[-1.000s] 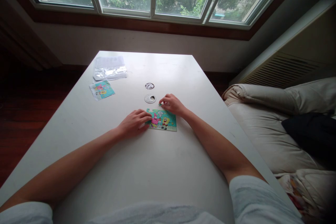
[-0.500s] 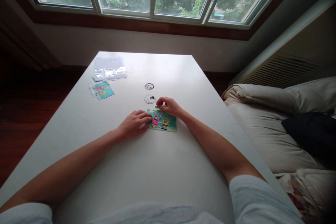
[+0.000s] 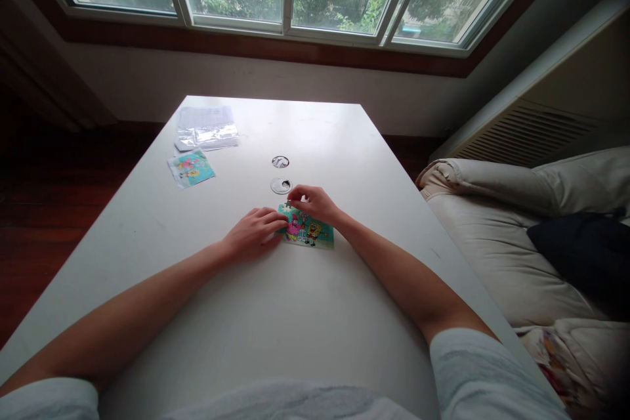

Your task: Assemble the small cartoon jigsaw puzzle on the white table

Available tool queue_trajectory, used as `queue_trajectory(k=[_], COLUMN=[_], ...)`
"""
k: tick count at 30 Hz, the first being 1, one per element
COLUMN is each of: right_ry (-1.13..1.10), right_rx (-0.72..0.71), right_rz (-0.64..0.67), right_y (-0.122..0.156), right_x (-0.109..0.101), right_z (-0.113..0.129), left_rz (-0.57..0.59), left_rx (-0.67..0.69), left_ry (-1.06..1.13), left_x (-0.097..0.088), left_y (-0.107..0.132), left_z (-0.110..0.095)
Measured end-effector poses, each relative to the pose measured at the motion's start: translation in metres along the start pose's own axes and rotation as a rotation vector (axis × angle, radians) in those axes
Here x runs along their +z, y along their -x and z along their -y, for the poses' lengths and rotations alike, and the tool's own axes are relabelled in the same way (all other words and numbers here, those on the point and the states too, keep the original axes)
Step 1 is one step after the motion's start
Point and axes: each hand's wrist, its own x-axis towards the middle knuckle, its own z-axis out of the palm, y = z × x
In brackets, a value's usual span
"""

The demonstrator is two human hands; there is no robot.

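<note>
A small cartoon jigsaw puzzle (image 3: 315, 231) lies flat on the white table (image 3: 275, 315), with pink and yellow figures on a green-blue ground. A notch shows along its far left edge. My left hand (image 3: 253, 231) rests palm down at the puzzle's left side, its stretched fingertips touching the pink figure. Over the far edge, my right hand (image 3: 315, 202) pinches a small puzzle piece (image 3: 288, 204) between thumb and forefinger, right at the notch. The hand hides part of the puzzle's upper edge.
Two round cable holes (image 3: 281, 185) sit in the tabletop just beyond the puzzle. A picture card (image 3: 191, 168) and a clear plastic sleeve with paper (image 3: 207, 127) lie at the far left. A cushioned sofa (image 3: 472, 243) stands along the right side.
My right hand has moved slightly left and toward me, bringing the puzzle piece to the notch. My left hand stays on the puzzle, which appears shifted slightly right.
</note>
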Motion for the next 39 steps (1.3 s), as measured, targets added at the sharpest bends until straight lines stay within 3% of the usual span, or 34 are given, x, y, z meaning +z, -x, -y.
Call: queue_trajectory(k=[14, 24, 35, 39], right_ry=[0.020, 0.033, -0.040, -0.018], right_rx=[-0.025, -0.028, -0.012, 0.012], right_rz=[-0.041, -0.229, -0.183, -0.111], right_y=[0.001, -0.005, -0.012, -0.017], right_x=[0.002, -0.016, -0.021, -0.022], right_z=[-0.001, -0.009, -0.003, -0.006], left_rz=[0.009, -0.038, -0.019, -0.016], left_rx=[0.002, -0.088, -0.092, -0.085], left_ry=[-0.018, -0.063, -0.064, -0.059], left_x=[0.000, 0.002, 0.004, 0.002], left_y=[0.000, 0.003, 0.007, 0.009], left_z=[0.000, 0.011, 0.018, 0.020])
